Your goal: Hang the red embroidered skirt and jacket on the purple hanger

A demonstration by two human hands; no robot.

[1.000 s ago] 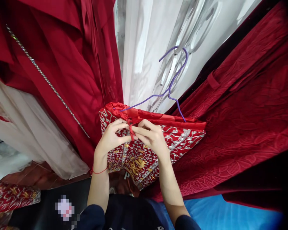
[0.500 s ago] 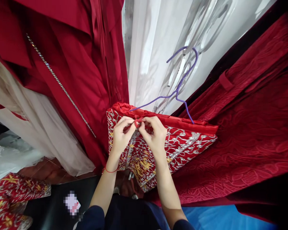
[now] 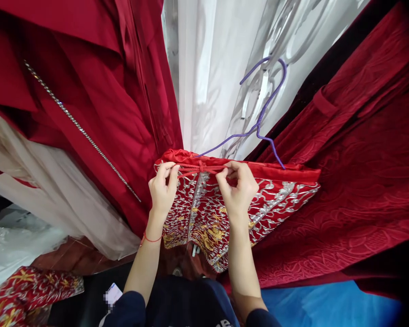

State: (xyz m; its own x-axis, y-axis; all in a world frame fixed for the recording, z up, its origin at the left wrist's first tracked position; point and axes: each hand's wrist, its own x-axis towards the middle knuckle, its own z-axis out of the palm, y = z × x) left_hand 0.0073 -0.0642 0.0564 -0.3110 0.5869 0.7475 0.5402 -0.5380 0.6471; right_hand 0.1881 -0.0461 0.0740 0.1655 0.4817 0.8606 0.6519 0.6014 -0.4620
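A red skirt (image 3: 211,218) with silver and gold embroidery hangs in front of me from a purple hanger (image 3: 263,113). At its red satin waistband (image 3: 276,171), a thin red drawstring (image 3: 202,168) is knotted in a bow. My left hand (image 3: 163,188) pinches the string's loop on the left between thumb and forefinger. On the other side of the knot, my right hand (image 3: 238,188) pinches the loop on the right. The string is stretched sideways between both hands, just in front of the waistband.
A plain dark red garment (image 3: 98,100) with a sparkling chain trim hangs at left, and a patterned red one (image 3: 354,190) at right. White fabric (image 3: 197,77) hangs behind. Another embroidered red garment (image 3: 23,295) lies at lower left, near a blurred card (image 3: 114,293).
My hands have moved apart from the knot, the left one leftward and the right one rightward, drawing the drawstring out into a bow. The view has shifted slightly.
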